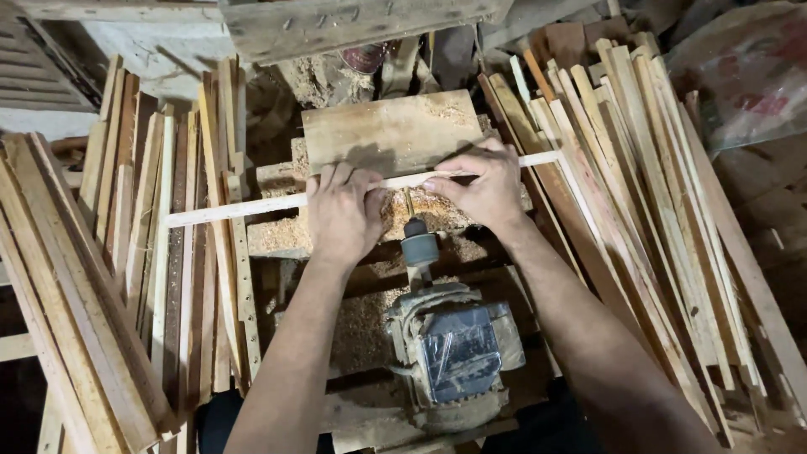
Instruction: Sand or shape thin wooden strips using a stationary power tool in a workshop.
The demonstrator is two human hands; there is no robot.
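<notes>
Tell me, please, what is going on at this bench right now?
A person presses a thin wooden slat crosswise with both hands, left hand and right hand, against a sawdust-covered block. The slat sits just above the motor's spindle. Stacks of similar slats lean on either side.

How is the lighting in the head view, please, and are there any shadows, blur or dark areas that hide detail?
In the head view, light falls mainly on the centre: the left hand, right hand and thin wooden strip are sharp and well lit. The hands cast soft shadows on the board behind. The motor is dimmer, its wrapping slightly glossy. The corners fall into darkness, and the upper right is murky.
</notes>
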